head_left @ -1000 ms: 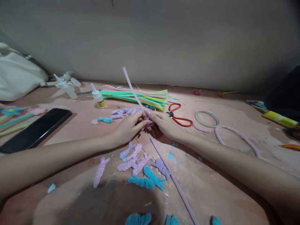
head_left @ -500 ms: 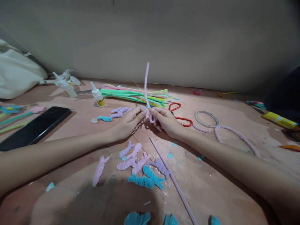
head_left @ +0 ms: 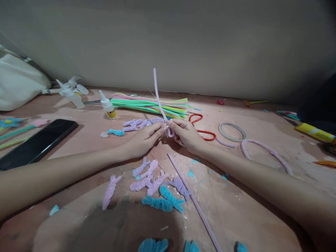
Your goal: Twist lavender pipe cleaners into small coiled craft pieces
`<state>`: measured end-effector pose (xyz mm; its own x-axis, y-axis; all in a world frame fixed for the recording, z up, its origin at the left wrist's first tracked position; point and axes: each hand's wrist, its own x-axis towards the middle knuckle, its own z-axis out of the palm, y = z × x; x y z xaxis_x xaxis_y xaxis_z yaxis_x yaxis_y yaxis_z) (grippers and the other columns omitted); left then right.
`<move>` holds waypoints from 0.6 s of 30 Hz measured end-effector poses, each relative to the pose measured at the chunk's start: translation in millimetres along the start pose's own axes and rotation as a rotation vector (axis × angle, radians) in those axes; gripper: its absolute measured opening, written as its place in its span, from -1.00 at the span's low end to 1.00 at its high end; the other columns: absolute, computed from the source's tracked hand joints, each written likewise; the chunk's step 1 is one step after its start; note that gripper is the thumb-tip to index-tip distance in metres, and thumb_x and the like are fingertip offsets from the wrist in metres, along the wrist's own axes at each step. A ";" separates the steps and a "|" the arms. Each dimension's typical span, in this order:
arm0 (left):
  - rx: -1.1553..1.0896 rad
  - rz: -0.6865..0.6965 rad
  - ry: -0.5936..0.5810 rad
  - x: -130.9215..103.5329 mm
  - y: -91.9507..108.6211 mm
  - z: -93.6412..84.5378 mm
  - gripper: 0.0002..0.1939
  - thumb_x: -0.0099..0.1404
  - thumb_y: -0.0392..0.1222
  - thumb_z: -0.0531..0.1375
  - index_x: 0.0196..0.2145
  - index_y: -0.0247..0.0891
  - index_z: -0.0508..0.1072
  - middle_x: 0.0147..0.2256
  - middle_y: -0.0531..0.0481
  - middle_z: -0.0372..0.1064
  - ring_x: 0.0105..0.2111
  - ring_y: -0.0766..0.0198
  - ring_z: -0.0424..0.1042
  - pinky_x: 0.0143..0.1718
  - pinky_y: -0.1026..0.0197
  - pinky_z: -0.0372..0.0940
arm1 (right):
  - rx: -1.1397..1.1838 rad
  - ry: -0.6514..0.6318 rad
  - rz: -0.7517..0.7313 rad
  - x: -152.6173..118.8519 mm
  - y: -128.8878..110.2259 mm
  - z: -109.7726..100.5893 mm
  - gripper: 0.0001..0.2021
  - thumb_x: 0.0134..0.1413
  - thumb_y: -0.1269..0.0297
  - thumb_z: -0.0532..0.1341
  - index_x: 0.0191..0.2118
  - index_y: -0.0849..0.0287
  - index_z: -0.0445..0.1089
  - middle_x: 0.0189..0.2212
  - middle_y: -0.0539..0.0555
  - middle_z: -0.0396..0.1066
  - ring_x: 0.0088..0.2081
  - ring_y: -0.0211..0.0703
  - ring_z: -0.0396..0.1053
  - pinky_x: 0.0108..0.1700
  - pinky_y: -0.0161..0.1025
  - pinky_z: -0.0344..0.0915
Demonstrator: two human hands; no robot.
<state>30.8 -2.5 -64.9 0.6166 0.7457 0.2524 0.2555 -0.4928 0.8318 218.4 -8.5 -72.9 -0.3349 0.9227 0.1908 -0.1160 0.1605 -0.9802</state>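
A lilac pipe cleaner (head_left: 158,95) is pinched between both hands, its free end rising and leaning left, with a small loop bent at its lower end. My left hand (head_left: 147,137) grips it from the left, fingertips pressed together. On the other side, my right hand (head_left: 186,135) is closed on the same piece beside the loop. Partly covered by the fingers, the loop's exact winding is hidden. Below the hands lie several twisted lilac and pink pipe-cleaner pieces (head_left: 156,184), blue ones (head_left: 157,203), and a straight lilac pipe cleaner (head_left: 195,203).
Behind the hands lies a bundle of coloured pipe cleaners (head_left: 147,106). Red-handled scissors (head_left: 208,135) and a tape roll (head_left: 222,132) are at right, near a curved lilac strip (head_left: 270,150). A glue bottle (head_left: 107,106) and a black phone (head_left: 39,141) are at left.
The upright end of the lilac pipe cleaner has swung to the left. Both hands stay nearly in place, still pinching it. The view has shifted slightly.
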 end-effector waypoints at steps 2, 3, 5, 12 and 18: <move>0.116 0.027 0.008 1.1 -1.3 -2.1 -0.69 0.58 -0.05 -0.01 -0.32 -0.22 0.27 -0.39 0.07 0.25 -0.39 0.31 0.22 -0.30 0.22 0.18 | 0.009 -0.006 0.069 -1.9 -0.9 1.1 -0.54 0.28 -0.13 0.26 -0.44 0.16 0.27 -0.67 -0.18 0.17 -0.73 -0.46 0.01 -0.73 -0.39 -0.15; 0.145 0.026 0.014 1.5 -1.6 -2.9 -0.69 0.58 -0.04 -0.02 -0.30 -0.22 0.28 -0.37 0.06 0.28 -0.35 0.29 0.25 -0.27 0.21 0.19 | 0.014 -0.007 0.089 -3.0 -1.5 1.8 -0.55 0.29 -0.12 0.25 -0.41 0.15 0.27 -0.67 -0.18 0.18 -0.74 -0.46 0.01 -0.74 -0.40 -0.14; 0.162 0.017 -0.001 1.6 -0.7 -3.6 -0.69 0.59 -0.02 -0.05 -0.26 -0.22 0.30 -0.33 0.03 0.33 -0.31 0.26 0.30 -0.23 0.19 0.22 | 0.030 -0.010 0.097 -4.9 -3.3 3.2 -0.59 0.28 -0.10 0.28 -0.37 0.14 0.28 -0.66 -0.19 0.21 -0.74 -0.47 0.02 -0.74 -0.41 -0.10; -0.100 -0.026 0.040 -2.8 3.4 0.9 -0.60 0.58 0.11 -0.01 -0.33 -0.20 0.26 -0.49 0.11 0.16 -0.49 0.33 0.15 -0.42 0.23 0.16 | 0.039 -0.009 0.084 -5.1 -4.1 3.2 -0.60 0.30 -0.04 0.29 -0.40 0.15 0.27 -0.64 -0.16 0.25 -0.73 -0.49 0.04 -0.73 -0.44 -0.08; -0.291 -0.108 0.051 -1.5 -0.2 1.4 -0.48 0.49 0.30 0.08 -0.38 -0.20 0.24 -0.58 0.17 0.09 -0.64 0.43 0.03 -0.66 0.27 -0.02 | 0.003 -0.038 0.078 -4.0 0.3 1.7 -0.57 0.34 -0.06 0.25 -0.42 0.17 0.28 -0.65 -0.13 0.27 -0.75 -0.49 0.05 -0.75 -0.45 -0.08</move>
<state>30.9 -4.1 -66.1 0.5572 0.8120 0.1738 0.0887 -0.2662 0.9598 218.1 -12.7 -73.9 -0.3781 0.9185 0.1160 -0.0908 0.0879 -0.9920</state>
